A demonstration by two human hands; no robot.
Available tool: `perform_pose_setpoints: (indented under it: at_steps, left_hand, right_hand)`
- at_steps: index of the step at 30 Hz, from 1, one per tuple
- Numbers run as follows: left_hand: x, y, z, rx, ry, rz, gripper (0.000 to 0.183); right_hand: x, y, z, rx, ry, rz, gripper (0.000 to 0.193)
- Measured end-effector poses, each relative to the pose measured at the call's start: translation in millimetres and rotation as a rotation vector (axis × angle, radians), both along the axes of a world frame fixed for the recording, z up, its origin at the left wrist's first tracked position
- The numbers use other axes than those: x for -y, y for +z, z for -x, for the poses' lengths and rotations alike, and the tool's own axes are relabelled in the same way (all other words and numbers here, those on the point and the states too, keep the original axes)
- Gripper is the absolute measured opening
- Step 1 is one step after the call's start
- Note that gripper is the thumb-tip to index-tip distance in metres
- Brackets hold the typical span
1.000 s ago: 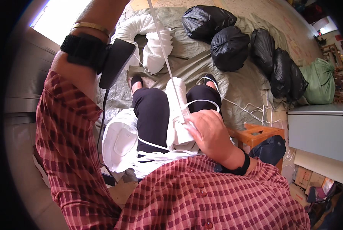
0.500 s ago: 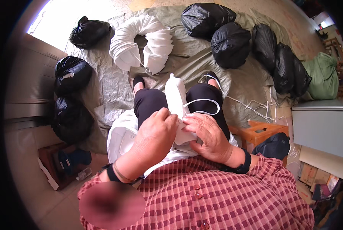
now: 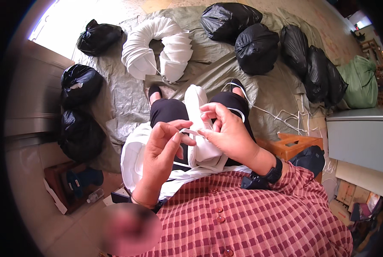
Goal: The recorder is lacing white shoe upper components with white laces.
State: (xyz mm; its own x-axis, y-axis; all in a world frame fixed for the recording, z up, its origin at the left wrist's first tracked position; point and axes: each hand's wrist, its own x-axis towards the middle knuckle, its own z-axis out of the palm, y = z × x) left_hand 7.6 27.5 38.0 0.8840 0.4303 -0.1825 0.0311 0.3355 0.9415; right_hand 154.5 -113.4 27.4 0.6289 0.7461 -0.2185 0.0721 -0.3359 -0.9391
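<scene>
Thumb and fingers of the left hand [image 3: 162, 144] pinch one end of a short white strip [image 3: 190, 132], and there's the right hand [image 3: 232, 135] nipping the other end between thumb and index finger! The strip sits right over a long white bundle [image 3: 195, 100] lying between the dark-trousered thighs; fingers cover both ends, so whether strip and bundle join is hard to say. The right hand blocks part of the bundle, with a white cord loop [image 3: 239, 112] showing just beyond it. White cloth [image 3: 132, 150] bulges beside the left thigh; close by the right arm, a wooden stool [image 3: 285, 147] and a dark pouch [image 3: 306, 160].

Out past the feet, a pleated white roll [image 3: 157, 28] curves on the crumpled grey-green tarp [image 3: 221, 68], black bags [image 3: 256, 49] ranged along both sides. Off right: a green sack [image 3: 358, 83], then a grey cabinet [image 3: 362, 137]. Bright light pours in at upper left, across pale floor.
</scene>
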Motion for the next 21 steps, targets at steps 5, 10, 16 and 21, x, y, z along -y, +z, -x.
perform_pose_setpoints:
  at_steps: [5,10,16,21]
  left_hand:
    - [11.1,-6.4,16.0,0.095,0.211,0.482,0.005]
    - [-94.4,-22.5,148.4,0.0,0.6,0.478,0.021]
    - [-136.4,-53.0,296.8,-0.93,0.603,0.152,0.015]
    - [-63.9,-26.8,111.4,-0.693,0.204,-1.391,0.026]
  right_hand:
    - [-9.3,-0.3,-4.6,-0.717,-0.025,-0.189,0.037]
    - [33.1,-10.7,-37.1,-1.094,-0.236,-0.379,0.019]
    - [57.2,-36.6,-29.9,-1.037,-0.219,-0.53,0.02]
    - [43.0,-17.4,-30.6,-0.645,-0.169,-0.448,0.022]
